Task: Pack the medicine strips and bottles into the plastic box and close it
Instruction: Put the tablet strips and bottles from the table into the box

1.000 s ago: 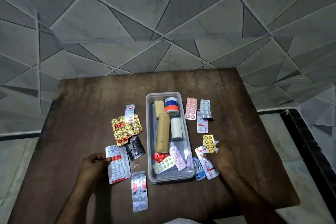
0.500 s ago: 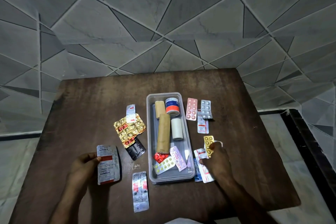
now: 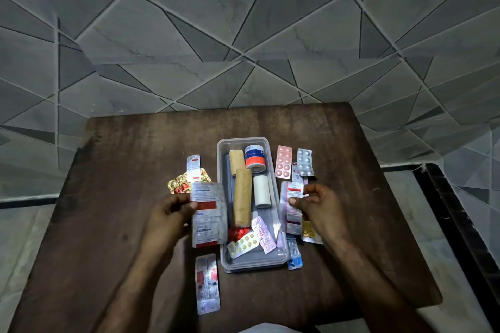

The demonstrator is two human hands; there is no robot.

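An open clear plastic box [image 3: 276, 261] sits mid-table, holding two tan bandage rolls [image 3: 242, 201], a white roll [image 3: 261, 191], a red-and-white tape roll [image 3: 254, 157] and several pill strips at its near end. My left hand [image 3: 167, 217] grips a large silver strip with red bands [image 3: 207, 215] raised just left of the box. My right hand [image 3: 319, 207] pinches a white-and-red strip [image 3: 292, 204] at the box's right wall. Loose on the table lie a silver strip [image 3: 207, 284], a gold foil strip [image 3: 178, 184], a pink strip [image 3: 283, 161], a grey strip [image 3: 305, 161], a blue strip [image 3: 294, 257].
The brown wooden table [image 3: 113, 197] stands against a grey patterned tile wall. Its right edge drops to a pale floor with a dark border [image 3: 446, 211]. A small silver strip [image 3: 193, 167] rests above the gold foil. No lid is visible.
Both hands have lifted their strips off the table and moved inward toward the box; the left one carried the silver strip right and up, the right raised its strip over the box's right side.
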